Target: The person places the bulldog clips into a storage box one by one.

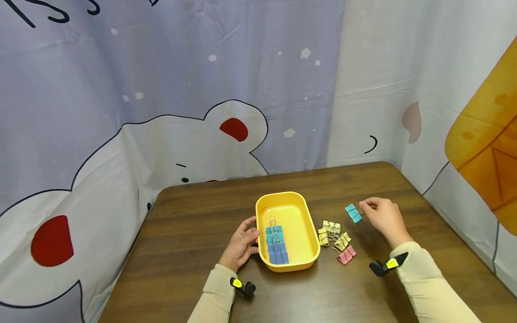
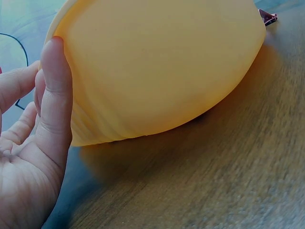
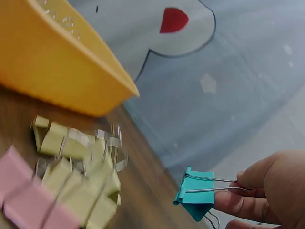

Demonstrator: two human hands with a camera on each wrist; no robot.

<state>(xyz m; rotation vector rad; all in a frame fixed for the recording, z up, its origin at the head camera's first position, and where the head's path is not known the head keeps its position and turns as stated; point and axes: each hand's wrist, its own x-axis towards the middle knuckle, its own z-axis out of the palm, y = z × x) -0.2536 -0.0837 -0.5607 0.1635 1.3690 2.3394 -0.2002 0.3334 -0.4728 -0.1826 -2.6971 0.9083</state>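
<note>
A yellow plastic tray [image 1: 300,240] stands on the table with its left rim between the thumb and fingers of my left hand [image 1: 239,246]. Its outer wall [image 2: 167,71] fills much of the left wrist view, fingertips right at the rim. Along the tray's left side lie teal binder clips [image 1: 274,234] and blue binder clips [image 1: 278,255] in a column, wire handles up. Right of the tray, my right hand [image 1: 383,217] pinches another teal binder clip [image 3: 198,191] by its wire handle between thumb and fingers, its teal body pointing toward the tray.
Close to the tray's right side, pale yellow binder clips [image 1: 342,241] lie in a loose cluster. A pink binder clip [image 1: 346,255] sits at its near edge. Beyond the wooden table's [image 1: 210,202] back edge hangs a printed curtain [image 1: 295,98].
</note>
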